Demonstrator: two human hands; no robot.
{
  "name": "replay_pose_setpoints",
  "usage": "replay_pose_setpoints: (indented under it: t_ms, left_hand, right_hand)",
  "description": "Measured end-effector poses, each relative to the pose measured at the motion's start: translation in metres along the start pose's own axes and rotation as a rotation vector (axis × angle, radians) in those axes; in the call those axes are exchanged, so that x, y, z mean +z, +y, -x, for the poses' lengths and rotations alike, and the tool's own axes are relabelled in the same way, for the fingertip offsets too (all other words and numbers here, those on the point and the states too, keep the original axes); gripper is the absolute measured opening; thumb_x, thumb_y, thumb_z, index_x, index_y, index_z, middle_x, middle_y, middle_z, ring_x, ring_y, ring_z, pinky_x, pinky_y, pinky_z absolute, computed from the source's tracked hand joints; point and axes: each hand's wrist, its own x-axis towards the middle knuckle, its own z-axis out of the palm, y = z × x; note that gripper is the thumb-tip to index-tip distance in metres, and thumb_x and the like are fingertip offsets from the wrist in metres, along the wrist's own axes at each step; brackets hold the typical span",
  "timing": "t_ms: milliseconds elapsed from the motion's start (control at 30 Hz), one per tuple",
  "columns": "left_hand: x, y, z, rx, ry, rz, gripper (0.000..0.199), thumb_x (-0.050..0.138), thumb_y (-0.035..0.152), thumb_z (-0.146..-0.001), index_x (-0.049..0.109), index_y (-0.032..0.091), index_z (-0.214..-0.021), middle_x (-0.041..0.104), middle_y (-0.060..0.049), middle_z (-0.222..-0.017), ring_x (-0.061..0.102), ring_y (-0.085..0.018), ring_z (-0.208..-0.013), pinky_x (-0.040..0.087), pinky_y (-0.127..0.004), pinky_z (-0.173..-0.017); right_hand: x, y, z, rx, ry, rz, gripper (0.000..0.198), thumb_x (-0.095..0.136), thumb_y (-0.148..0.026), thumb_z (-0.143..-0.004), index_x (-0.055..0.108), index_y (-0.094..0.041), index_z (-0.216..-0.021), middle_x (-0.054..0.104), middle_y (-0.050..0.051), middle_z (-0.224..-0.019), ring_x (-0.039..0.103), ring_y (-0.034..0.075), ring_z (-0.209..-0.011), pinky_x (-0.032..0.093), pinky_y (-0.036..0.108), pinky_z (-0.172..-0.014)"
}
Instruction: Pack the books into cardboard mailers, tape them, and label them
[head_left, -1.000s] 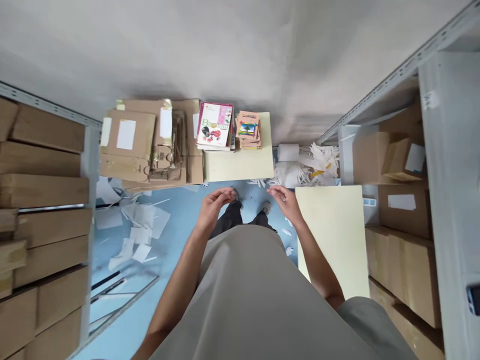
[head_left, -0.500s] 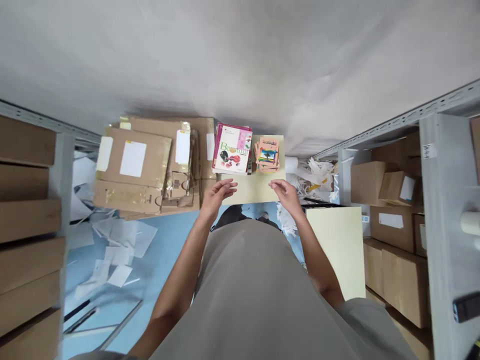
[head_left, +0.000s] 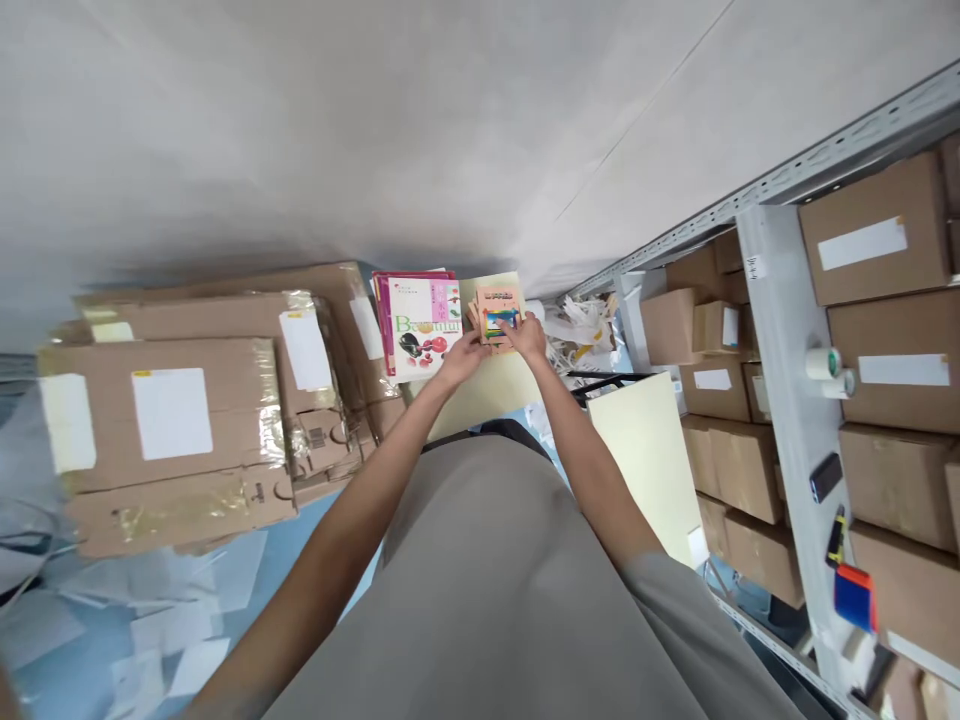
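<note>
A small stack of peach-coloured booklets [head_left: 498,298] with a bright picture on the cover lies on a pale yellow board [head_left: 476,392]. My right hand [head_left: 527,338] grips the stack's right edge, its thumb over the top cover. At the lower left corner, my left hand [head_left: 465,358] has its fingers closed on the booklets' edge; the fingertips are partly hidden. Just left of them sits a pile of larger books [head_left: 421,300], the top one white with a pink strip and pictures of vegetables. My left fingers are close to that pile's lower right corner.
Flattened cardboard boxes [head_left: 225,410] are piled at the left. Shredded paper [head_left: 581,325] lies to the right, near another pale board [head_left: 649,450]. Metal shelving [head_left: 787,400] with cartons [head_left: 900,370] stands at the right. Loose paper sheets [head_left: 176,625] litter the blue floor.
Both hands have moved forward from the board's near edge onto the small booklets and closed on them. The view has turned to the right, showing more of the right shelving.
</note>
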Motion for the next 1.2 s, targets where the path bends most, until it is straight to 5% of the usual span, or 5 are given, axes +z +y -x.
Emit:
replay_pose_setpoints:
  t_ms: [267,533,833,1033,1200]
  left_hand:
    - [0.036,-0.031,-0.017,-0.008,0.030,-0.156,0.065,0.076,0.023,-0.087,0.074,0.017,-0.151,0.066,-0.018,-0.170,0.046,-0.040,-0.172,0.030,-0.057,-0.146]
    - [0.036,-0.036,0.006,-0.008,-0.082,-0.307,0.054,0.076,0.022,-0.093,0.078,0.015,-0.147,0.068,-0.021,-0.167,0.054,-0.042,-0.167,0.042,-0.061,-0.140]
    - [0.078,-0.059,0.038,-0.190,-0.149,-0.293,0.051,0.081,0.039,-0.094,0.078,0.017,-0.140,0.075,-0.023,-0.156,0.076,-0.040,-0.140,0.057,-0.059,-0.126]
    - [0.137,-0.070,0.060,-0.361,-0.513,-0.287,0.060,0.087,0.058,-0.089,0.080,0.018,-0.134,0.085,-0.020,-0.137,0.078,-0.039,-0.138,0.060,-0.055,-0.122]
    - [0.186,-0.061,0.074,-0.262,-0.767,-0.341,0.070,0.087,0.084,-0.081,0.085,0.022,-0.113,0.088,-0.016,-0.124,0.080,-0.040,-0.131,0.063,-0.051,-0.117]
  right_hand:
    - [0.002,0.035,-0.007,0.100,-0.015,-0.277,0.017,0.084,-0.035,-0.090,0.080,-0.020,-0.098,0.088,0.012,-0.110,0.080,0.029,-0.108,0.061,0.039,-0.104]
    - [-0.010,0.065,0.030,0.157,0.052,-0.460,0.015,0.080,-0.036,-0.087,0.077,-0.022,-0.094,0.086,0.013,-0.112,0.078,0.029,-0.111,0.060,0.043,-0.111]
    - [-0.032,0.153,0.163,0.376,0.164,-0.861,0.049,0.090,-0.066,-0.075,0.072,-0.025,-0.095,0.082,0.006,-0.097,0.076,0.024,-0.092,0.065,0.036,-0.077]
    - [-0.051,0.198,0.259,0.600,0.339,-1.180,0.064,0.102,-0.071,-0.060,0.073,-0.026,-0.095,0.079,0.003,-0.093,0.073,0.023,-0.095,0.061,0.036,-0.082]
    - [-0.063,0.220,0.308,0.630,0.482,-1.369,0.063,0.102,-0.073,-0.064,0.073,-0.027,-0.097,0.078,0.002,-0.097,0.072,0.020,-0.091,0.060,0.033,-0.080]
